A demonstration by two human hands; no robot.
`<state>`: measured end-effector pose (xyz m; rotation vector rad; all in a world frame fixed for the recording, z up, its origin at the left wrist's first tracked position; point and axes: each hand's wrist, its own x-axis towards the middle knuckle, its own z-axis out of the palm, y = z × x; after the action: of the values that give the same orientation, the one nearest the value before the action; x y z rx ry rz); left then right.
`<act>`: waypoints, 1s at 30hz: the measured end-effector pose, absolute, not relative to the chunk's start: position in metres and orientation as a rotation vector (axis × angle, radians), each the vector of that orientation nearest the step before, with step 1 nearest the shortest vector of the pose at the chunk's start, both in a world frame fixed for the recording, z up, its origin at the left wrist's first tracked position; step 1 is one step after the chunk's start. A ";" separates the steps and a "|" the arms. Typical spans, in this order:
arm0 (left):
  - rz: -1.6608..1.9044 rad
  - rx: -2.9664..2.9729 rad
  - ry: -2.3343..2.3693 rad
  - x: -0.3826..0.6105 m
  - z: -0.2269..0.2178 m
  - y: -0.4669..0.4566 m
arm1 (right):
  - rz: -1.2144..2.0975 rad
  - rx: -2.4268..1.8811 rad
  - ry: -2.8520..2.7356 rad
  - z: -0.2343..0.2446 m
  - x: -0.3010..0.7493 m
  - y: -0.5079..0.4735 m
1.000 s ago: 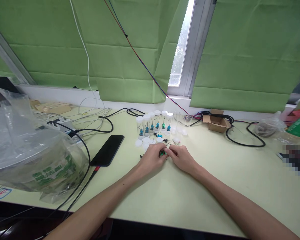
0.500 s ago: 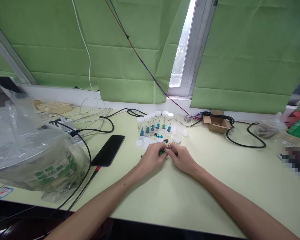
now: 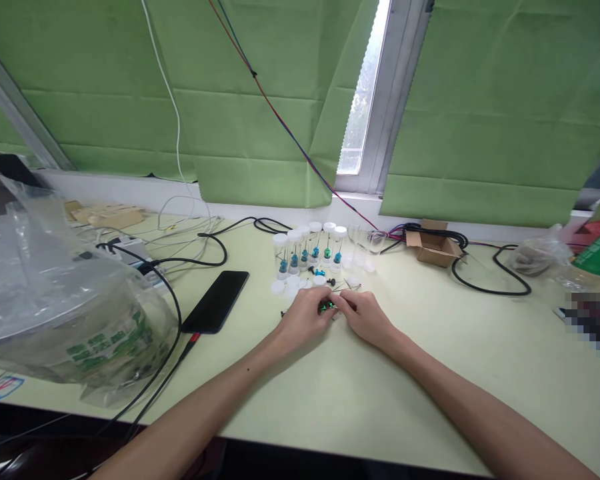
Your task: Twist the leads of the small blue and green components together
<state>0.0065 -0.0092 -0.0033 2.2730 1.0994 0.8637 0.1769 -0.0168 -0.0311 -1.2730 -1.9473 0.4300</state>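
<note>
My left hand (image 3: 307, 312) is closed around a small shiny green part (image 3: 326, 306), which shows between thumb and fingers. Meeting it from the right, my right hand (image 3: 364, 316) pinches at the same green part; its fingertips hide most of the contact. Just beyond the hands lie white caps (image 3: 320, 281), a small blue part (image 3: 320, 273), a black piece (image 3: 331, 283) and thin pins. Behind these stand several clear vials (image 3: 293, 252) with white lids, holding blue parts and one green part on thin stems.
A black phone (image 3: 217, 301) lies left of my hands, a cable at its lower end. Further left sits a large plastic-wrapped bundle (image 3: 100, 320). Clear empty vials (image 3: 363, 243), an open cardboard box (image 3: 433, 248) and black cables (image 3: 490, 290) are at the back right.
My fingers have shifted slightly around the green part, and the thin pins beyond my right hand show more plainly. The vials and other things stay put.
</note>
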 end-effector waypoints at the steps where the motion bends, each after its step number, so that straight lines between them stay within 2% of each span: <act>1: 0.871 2.270 1.102 0.006 -0.003 -0.009 | 0.428 -1.287 -1.937 -0.031 0.177 -0.017; 14: 0.928 2.274 1.115 0.005 -0.001 -0.009 | 0.559 -1.208 -1.930 -0.025 0.176 -0.022; 30: 0.945 2.234 1.088 0.007 0.000 -0.008 | 0.434 -1.262 -1.880 -0.029 0.177 -0.017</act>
<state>0.0066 -0.0084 0.0002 2.2338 1.0879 0.9453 0.1769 -0.0167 -0.0290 -1.2624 -1.8799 0.4342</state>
